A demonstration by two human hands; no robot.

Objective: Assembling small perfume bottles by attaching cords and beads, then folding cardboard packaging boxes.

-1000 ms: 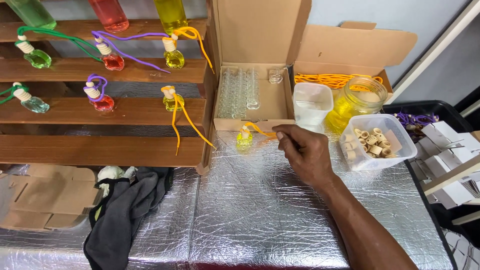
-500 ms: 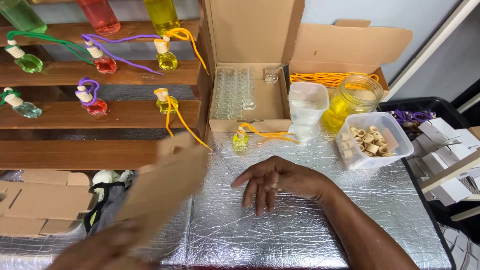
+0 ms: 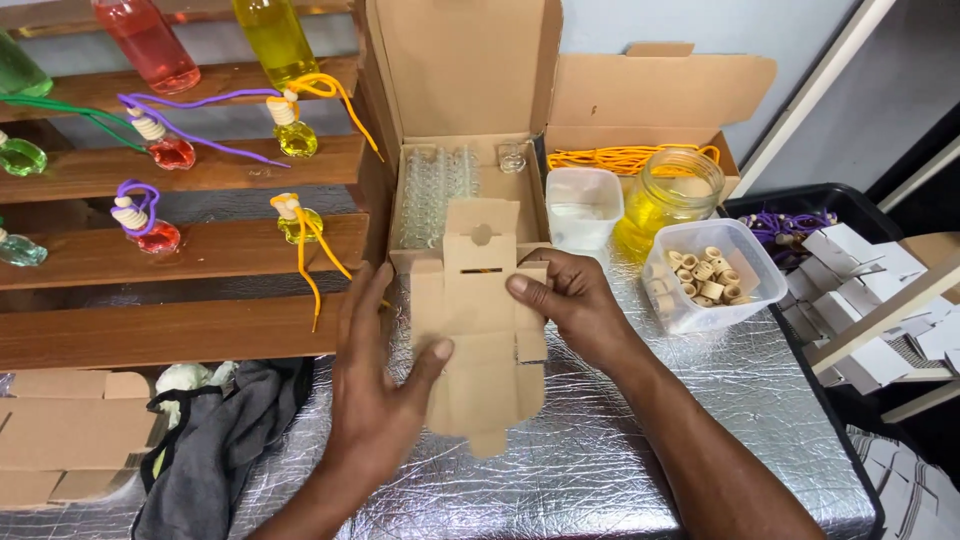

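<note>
A flat brown cardboard box blank is held above the foil table, before an open brown carton, with folded white boxes stacked at right and flat brown blanks at left.

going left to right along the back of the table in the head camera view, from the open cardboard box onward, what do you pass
Open cardboard box holding clear glass bottles → white plastic cup → glass jar of yellow liquid → clear tub of wooden caps → black bin with folded white cartons.
</note>
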